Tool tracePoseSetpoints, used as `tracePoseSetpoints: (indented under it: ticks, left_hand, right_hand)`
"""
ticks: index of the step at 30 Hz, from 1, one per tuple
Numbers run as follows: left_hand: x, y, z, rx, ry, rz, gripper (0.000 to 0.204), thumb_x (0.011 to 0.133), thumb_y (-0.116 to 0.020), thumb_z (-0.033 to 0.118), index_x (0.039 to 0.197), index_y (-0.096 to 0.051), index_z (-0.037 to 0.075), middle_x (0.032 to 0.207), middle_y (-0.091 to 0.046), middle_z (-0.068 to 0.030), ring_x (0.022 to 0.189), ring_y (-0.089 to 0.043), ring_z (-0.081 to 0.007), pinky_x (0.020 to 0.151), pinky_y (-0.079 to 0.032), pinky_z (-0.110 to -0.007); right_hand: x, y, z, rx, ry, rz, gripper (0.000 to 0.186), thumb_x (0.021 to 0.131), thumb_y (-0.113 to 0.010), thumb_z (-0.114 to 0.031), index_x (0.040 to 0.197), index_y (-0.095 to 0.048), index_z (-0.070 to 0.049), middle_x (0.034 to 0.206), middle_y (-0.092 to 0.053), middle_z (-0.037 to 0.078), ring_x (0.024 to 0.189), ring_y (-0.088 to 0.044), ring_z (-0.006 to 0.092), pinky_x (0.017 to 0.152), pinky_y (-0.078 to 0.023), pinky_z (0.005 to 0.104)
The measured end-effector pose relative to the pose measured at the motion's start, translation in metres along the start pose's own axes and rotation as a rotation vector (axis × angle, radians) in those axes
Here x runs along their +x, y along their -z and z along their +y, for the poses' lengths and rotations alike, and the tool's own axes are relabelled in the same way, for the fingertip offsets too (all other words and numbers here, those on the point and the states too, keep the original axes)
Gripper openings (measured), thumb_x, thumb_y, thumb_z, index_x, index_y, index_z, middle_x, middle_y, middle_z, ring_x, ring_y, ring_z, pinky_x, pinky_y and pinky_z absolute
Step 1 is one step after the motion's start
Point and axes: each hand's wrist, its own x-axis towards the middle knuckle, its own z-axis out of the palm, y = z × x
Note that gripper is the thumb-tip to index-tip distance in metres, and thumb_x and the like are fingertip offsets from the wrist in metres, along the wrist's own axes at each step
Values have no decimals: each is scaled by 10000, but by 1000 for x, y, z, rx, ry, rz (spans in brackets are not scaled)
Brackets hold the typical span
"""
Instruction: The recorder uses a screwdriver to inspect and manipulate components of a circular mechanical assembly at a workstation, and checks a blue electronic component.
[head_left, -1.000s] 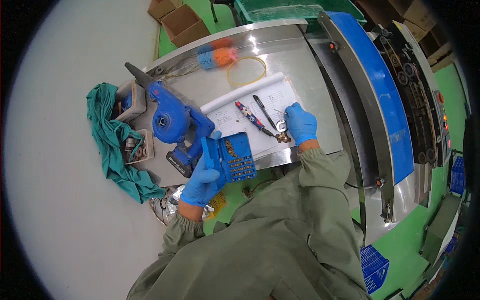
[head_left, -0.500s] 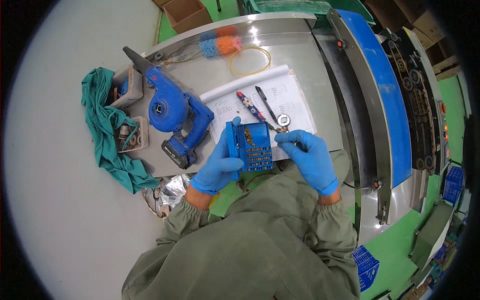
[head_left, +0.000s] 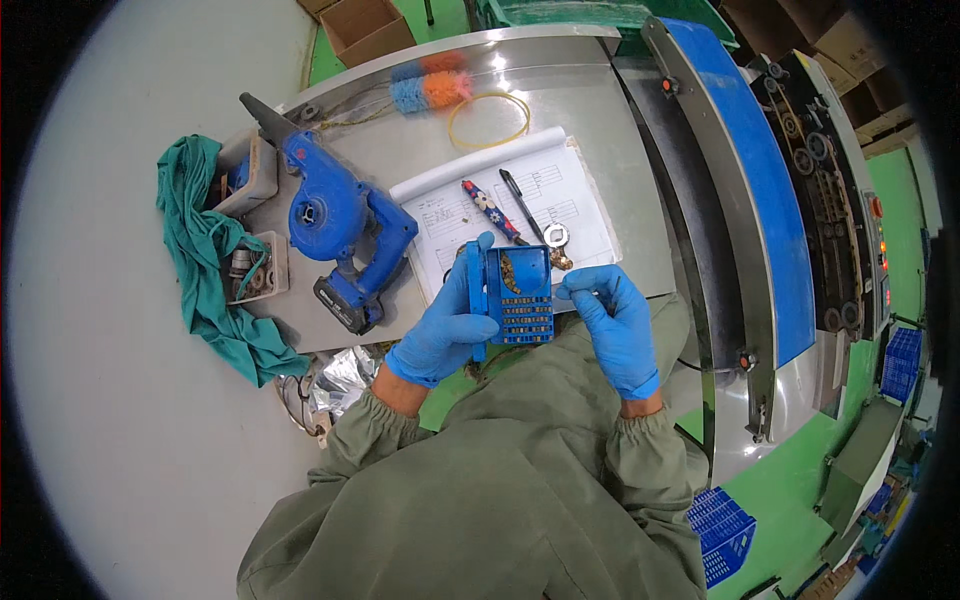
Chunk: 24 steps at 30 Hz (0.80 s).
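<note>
My left hand [head_left: 440, 332], in a blue glove, grips an open blue plastic case [head_left: 522, 258] by its lid side. Rows of small metal pieces [head_left: 526, 322] fill the case's lower compartments, and a few loose ones lie in the upper one. Just right of the case, my gloved right hand [head_left: 612, 325] has thumb and forefinger pinched together; whatever is between them is too small to make out. Beyond the hands, a flower-patterned handle [head_left: 490, 208], a black pen [head_left: 521, 203] and a round metal fitting [head_left: 556, 236] lie on printed paper sheets [head_left: 585, 215].
A blue cordless blower [head_left: 328, 210] lies left on the steel table [head_left: 560, 80]. Beside it are white bins [head_left: 265, 170] and a green cloth [head_left: 195, 240]. An orange-and-blue brush [head_left: 432, 92] and yellow loop [head_left: 490, 97] lie farther back. A blue-topped conveyor machine [head_left: 745, 170] stands right.
The view has shifted slightly. My right hand has drawn back a little from the metal fitting, and the case has moved slightly right over the table.
</note>
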Motion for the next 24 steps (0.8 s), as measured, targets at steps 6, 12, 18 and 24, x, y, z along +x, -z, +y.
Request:
tracePoseSetpoints:
  ticks: [6, 12, 18, 24]
  left_hand:
    - [-1, -2, -1, -11, 13, -11, 1112, 632, -762, 167, 1519, -94, 110, 1474, -330, -112, 1345, -375, -263, 1107, -327, -432]
    - [0, -6, 1, -60, 56, -47, 1106, 633, -768, 164, 1517, -105, 108, 1474, -332, -117, 1346, -373, -275, 1117, -312, -437]
    - [-3, 2, 5, -99, 106, -70, 1092, 633, -764, 148, 1517, -123, 101, 1475, -336, -122, 1342, -378, -286, 1114, -312, -444]
    - [0, 3, 4, -173, 134, -128, 1080, 643, -693, 61, 1527, -74, 110, 1485, -320, -103, 1358, -353, -237, 1103, -314, -363]
  right_hand:
    - [-1, 3, 7, -91, -22, -63, 97, 906, -561, 13, 990, -601, -12, 985, -617, 36, 897, -584, 110, 822, -476, 254]
    - [4, 8, 11, -100, -5, -130, 70, 886, -583, 15, 937, -610, -23, 930, -589, 27, 870, -563, 109, 804, -465, 251]
    - [11, 11, -4, -228, 74, -234, 78, 832, -613, 26, 893, -632, -19, 886, -555, 50, 869, -558, 144, 786, -461, 268]
    - [18, 18, -11, -431, 163, -352, 99, 830, -639, -14, 928, -641, -28, 893, -551, 87, 832, -576, 212, 760, -474, 310]
